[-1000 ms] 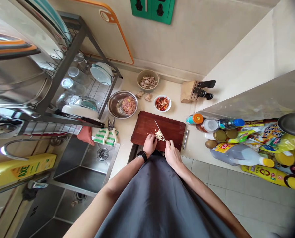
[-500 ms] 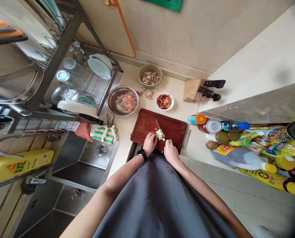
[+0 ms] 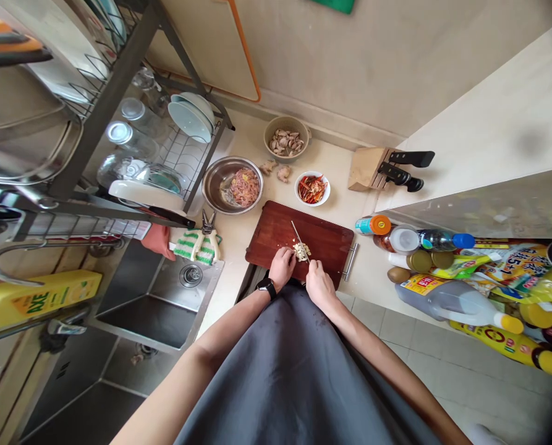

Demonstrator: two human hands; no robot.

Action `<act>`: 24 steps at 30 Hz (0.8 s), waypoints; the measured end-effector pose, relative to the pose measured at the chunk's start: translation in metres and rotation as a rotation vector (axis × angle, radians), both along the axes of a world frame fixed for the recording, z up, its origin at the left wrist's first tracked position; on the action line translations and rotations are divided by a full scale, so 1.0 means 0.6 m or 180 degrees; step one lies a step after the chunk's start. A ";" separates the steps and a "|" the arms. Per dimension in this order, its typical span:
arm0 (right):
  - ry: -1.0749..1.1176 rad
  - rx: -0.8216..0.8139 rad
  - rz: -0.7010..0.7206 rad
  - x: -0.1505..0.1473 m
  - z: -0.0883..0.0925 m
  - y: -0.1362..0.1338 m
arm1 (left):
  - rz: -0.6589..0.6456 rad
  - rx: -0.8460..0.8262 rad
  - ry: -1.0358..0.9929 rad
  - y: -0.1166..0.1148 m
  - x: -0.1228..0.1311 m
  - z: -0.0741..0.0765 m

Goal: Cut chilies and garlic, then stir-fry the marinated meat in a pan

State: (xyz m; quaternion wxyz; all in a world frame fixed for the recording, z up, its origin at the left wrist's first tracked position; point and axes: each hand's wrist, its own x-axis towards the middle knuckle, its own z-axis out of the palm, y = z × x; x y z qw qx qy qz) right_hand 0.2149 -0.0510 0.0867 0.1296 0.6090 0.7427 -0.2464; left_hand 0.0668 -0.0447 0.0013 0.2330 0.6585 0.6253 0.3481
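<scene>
My right hand (image 3: pixel 320 283) is closed round the handle of a knife (image 3: pixel 298 235), its thin blade pointing away from me over the dark red cutting board (image 3: pixel 327 240). Beside the blade lies a small heap of chopped pale pieces (image 3: pixel 302 251) that look like garlic. My left hand (image 3: pixel 282 267), with a black watch at the wrist, rests at the heap's left with its fingers curled together. Whatever those fingers pinch is hidden. Beyond the board stand a steel bowl of raw sliced meat (image 3: pixel 244 187) and a white bowl of cut red chillies (image 3: pixel 313 188).
A colander (image 3: pixel 287 137) of pale pieces and some ginger (image 3: pixel 283 173) stand at the back. A knife block (image 3: pixel 366 168) is at back right, with bottles (image 3: pixel 447 296) crowding the right. To the left are a dish rack (image 3: pixel 131 80), scissors (image 3: pixel 208 225) and a sink (image 3: pixel 150 315).
The camera view has shifted slightly. Both hands stay at the heap, and the knife remains in my right hand with hardly any movement.
</scene>
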 end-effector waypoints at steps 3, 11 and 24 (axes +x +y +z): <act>0.0025 0.0024 -0.0014 0.001 -0.013 0.003 | 0.0032 0.0013 0.0033 0.000 0.000 -0.003; 0.0020 0.0147 0.0090 0.006 0.003 -0.010 | 0.0033 0.0043 -0.0077 -0.006 -0.001 0.004; 0.0045 -0.0002 0.0067 -0.010 -0.016 0.004 | 0.0072 -0.0026 0.0000 -0.017 -0.013 0.008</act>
